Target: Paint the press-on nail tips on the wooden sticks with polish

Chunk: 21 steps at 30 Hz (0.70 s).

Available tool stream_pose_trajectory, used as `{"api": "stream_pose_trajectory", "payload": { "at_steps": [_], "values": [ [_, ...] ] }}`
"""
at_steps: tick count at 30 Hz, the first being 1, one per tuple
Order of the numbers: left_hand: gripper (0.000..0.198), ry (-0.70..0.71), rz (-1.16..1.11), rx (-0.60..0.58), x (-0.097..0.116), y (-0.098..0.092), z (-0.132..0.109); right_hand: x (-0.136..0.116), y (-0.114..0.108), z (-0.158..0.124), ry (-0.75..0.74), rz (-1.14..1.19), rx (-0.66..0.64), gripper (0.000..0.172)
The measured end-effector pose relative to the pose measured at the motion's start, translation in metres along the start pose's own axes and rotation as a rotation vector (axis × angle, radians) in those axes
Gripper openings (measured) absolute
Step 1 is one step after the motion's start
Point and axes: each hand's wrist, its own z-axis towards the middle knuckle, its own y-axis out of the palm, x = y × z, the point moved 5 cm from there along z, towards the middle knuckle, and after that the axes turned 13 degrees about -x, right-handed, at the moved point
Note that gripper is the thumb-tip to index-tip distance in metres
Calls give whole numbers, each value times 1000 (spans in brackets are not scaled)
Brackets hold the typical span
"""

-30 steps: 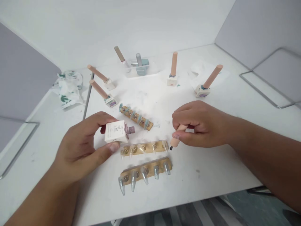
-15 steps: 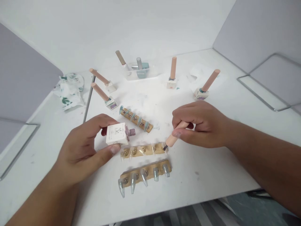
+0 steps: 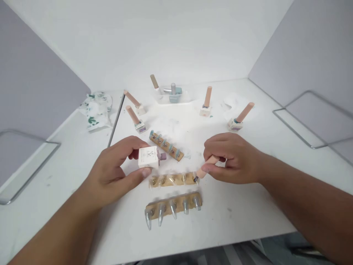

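Note:
My left hand [image 3: 116, 169] grips an uncapped white nail polish bottle [image 3: 148, 156], tipped sideways with its purple-stained neck pointing right. Between the thumb and fingers of my right hand [image 3: 231, 158] is a peach-capped nail polish brush [image 3: 207, 166]. Its dark bristles meet the right end of the middle wooden nail stand [image 3: 178, 179], at the rightmost clear false nail. Nearer to me lies a second wooden stand [image 3: 176, 204] with silvery false nails. Behind, set at a slant, a third stand [image 3: 168, 144] carries teal-tinted nails.
Peach-capped polish bottles stand at the back left [image 3: 140, 126] and back right [image 3: 235, 124]. A clear plastic tray [image 3: 162, 99] holds more bottles by the back wall. Stained tissue [image 3: 97, 112] lies at the left. Metal wire frames [image 3: 310, 147] are at both sides.
The camera view has shifted, so the table things appear further right or lower. The brush tip stays at the same end nail, and both hands keep their grips.

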Motion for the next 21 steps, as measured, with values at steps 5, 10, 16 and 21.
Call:
{"api": "stream_pose_trajectory", "payload": {
  "at_steps": [5, 10, 16, 21],
  "values": [
    [25, 4, -80, -6, -4, -1, -3, -2, -4, 3, 53, -102, 87, 26],
    [25, 39, -98, -19, 0, -1, -3, -2, -8, 2, 96, -90, 129, 25],
    [21, 24, -90, 3, 1, -2, -2, -13, -4, 0, -2, -67, 73, 25],
    [22, 50, -84, -1, 2, 0, -2, -18, -2, -1, -83, 13, -18, 21]
  ]
}}
